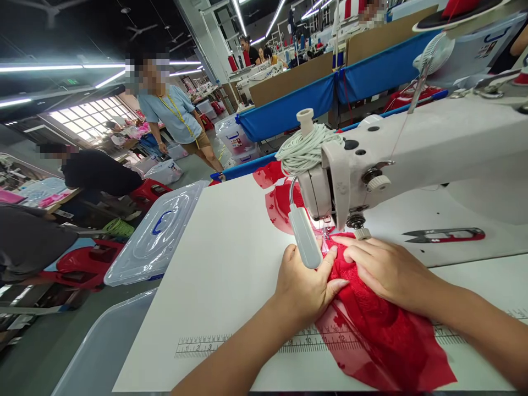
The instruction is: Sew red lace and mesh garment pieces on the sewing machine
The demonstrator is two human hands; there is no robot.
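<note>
Red lace fabric runs from the table's front edge up under the needle of a white sewing machine. My left hand grips the fabric's left side close to the presser foot, thumb and finger closed on it. On the other side, my right hand lies on the fabric with fingers stretched forward and pressing it down. More red sheer fabric lies behind the needle. A small grey-white lamp on a bent neck hangs in front of my left fingers and partly hides them.
Thread snips with a red handle lie right of the machine head. A printed ruler crosses the white table. Pale cord is coiled on the machine. Clear plastic bins stand at left; a person in light blue is beyond.
</note>
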